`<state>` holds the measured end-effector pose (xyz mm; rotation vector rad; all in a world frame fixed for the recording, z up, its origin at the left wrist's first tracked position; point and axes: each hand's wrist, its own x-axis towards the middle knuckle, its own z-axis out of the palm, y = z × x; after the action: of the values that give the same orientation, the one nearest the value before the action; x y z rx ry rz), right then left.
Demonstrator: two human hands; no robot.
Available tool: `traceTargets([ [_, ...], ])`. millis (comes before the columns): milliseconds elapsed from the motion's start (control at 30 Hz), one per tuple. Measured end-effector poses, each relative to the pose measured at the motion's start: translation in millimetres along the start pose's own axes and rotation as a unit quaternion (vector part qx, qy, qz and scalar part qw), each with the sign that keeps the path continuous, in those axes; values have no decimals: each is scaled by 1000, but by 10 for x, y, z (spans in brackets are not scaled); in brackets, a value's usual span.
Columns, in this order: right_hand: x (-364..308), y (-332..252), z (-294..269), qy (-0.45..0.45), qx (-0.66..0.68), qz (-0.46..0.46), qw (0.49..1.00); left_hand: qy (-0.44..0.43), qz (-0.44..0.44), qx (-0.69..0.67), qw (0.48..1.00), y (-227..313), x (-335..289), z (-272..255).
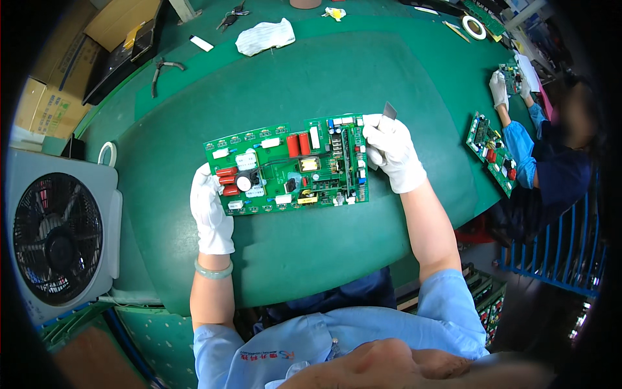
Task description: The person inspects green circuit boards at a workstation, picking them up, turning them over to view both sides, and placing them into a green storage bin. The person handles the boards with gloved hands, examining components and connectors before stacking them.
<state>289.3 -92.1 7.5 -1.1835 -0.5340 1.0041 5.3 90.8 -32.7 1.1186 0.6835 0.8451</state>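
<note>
A green circuit board (280, 170) is held over the mat, its long side running left to right. It carries red capacitors, white blocks, a round white-topped part and black wires. My left hand (210, 211), in a white glove, is closed on the board's left edge. At the board's right edge is my right hand (393, 152), also gloved, with its fingers closed. A small flat grey blade (390, 111) sticks up from between that hand's thumb and fingers. Whether the right fingers also grip the board is hard to make out.
A green mat (363, 240) covers the table. At left stands a grey box fan (61, 240); cutters (163, 74), a white cloth (265, 37) and keys (232, 15) lie farther back. On the right a co-worker handles a board (510, 79), with another board (491, 154) nearby.
</note>
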Motion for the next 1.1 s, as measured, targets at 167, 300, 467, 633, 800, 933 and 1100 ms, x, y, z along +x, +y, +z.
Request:
traceTargets([
  [167, -11, -28, 40, 7, -4, 6, 1000, -19, 3, 8, 1000, -61, 23, -122],
  [300, -3, -12, 15, 5, -4, -1, 1000, -8, 5, 2, 1000, 36, -8, 33],
  [467, 3, -27, 39, -1, -1, -7, 1000, -8, -9, 5, 1000, 54, -5, 18],
  [633, 15, -5, 34, 8, -3, 1, 1000, -15, -24, -26, 999, 72, -17, 55],
  [800, 10, -23, 43, 9, -2, 3, 1000, -10, -37, -44, 998, 114, -25, 103],
  [933, 4, -25, 58, 12, -12, -8, 1000, -3, -39, -21, 999, 33, 16, -14],
  [1100, 20, -18, 33, 6, -6, 1, 1000, 4, -37, -24, 999, 81, -2, 58],
])
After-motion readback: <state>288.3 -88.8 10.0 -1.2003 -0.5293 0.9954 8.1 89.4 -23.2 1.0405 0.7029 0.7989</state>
